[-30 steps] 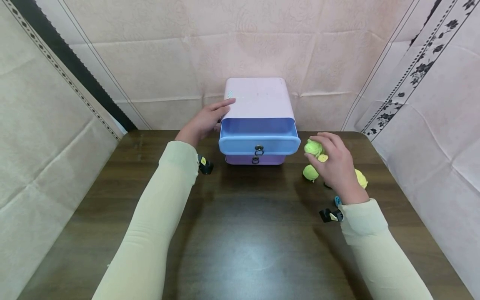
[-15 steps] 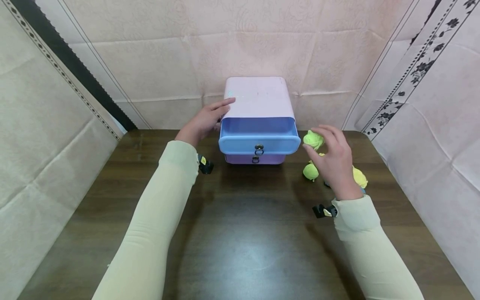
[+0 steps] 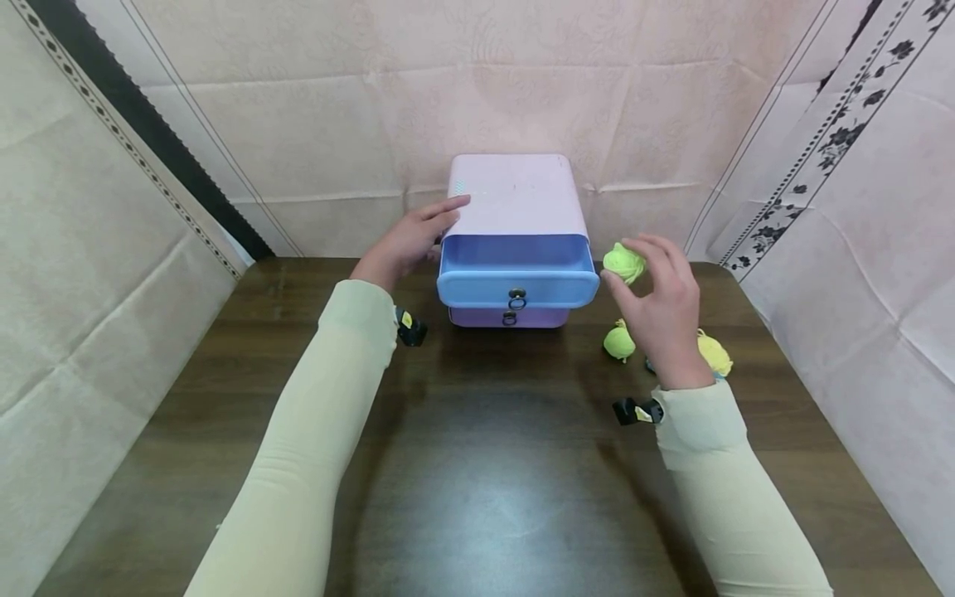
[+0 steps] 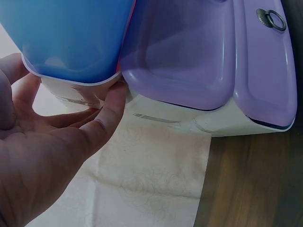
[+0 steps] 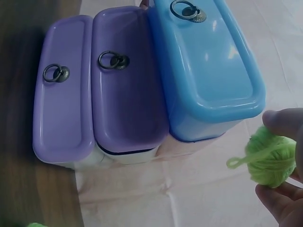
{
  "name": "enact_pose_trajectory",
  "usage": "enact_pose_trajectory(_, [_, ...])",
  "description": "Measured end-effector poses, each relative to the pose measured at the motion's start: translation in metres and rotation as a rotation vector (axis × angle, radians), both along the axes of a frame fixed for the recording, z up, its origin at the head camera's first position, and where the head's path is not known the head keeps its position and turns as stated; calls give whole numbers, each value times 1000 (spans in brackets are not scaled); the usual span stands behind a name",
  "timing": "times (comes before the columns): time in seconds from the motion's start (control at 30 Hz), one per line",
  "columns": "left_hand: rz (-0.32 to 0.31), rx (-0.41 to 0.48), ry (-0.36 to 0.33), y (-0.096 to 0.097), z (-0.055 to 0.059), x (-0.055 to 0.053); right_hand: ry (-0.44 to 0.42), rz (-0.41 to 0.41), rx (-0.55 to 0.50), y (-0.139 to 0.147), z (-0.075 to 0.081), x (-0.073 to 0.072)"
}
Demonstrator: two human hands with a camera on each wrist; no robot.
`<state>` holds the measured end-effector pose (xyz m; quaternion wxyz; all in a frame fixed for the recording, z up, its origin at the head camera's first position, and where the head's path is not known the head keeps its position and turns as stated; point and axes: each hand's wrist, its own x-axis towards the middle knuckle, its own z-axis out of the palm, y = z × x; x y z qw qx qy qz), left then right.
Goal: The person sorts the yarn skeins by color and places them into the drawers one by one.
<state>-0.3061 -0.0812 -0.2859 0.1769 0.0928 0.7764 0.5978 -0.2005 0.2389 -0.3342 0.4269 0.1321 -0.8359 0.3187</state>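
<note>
My left hand (image 3: 410, 240) rests against the upper left side of a small drawer cabinet (image 3: 515, 191), with fingertips on its pale pink top. In the left wrist view, that hand's fingers (image 4: 111, 106) touch the side wall beside the top compartment. The blue top drawer (image 3: 477, 290) is pulled out, and the part of its inside that shows holds nothing. To the cabinet's right, my right hand (image 3: 664, 319) pinches a light green ball of yarn (image 5: 270, 161) between thumb and fingers, raised above the table. A loose yarn loop sticks out from the ball.
Purple drawers (image 5: 128, 90) with ring pulls sit closed below the blue one. On the brown table (image 3: 477, 464), a smaller green yarn ball (image 3: 619, 342) and a yellow yarn ball (image 3: 715, 353) lie near my right wrist, with something blue partly hidden. Pale cloth (image 3: 358, 124) hangs behind and at both sides.
My right hand has lifted the light green yarn ball up and away from the others, beside the blue drawer. My left hand and the cabinet have stayed in place.
</note>
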Motion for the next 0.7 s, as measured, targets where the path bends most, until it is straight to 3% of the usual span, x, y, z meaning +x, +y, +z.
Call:
enact_pose_trajectory(0.43, [13,-8,-7,1,-1,-4,23,22,-50,-7,7,-2])
enact_pose_trajectory(0.7, [20,19,-6,-1,-13,-16,-7,24,-55,-11,9,-3])
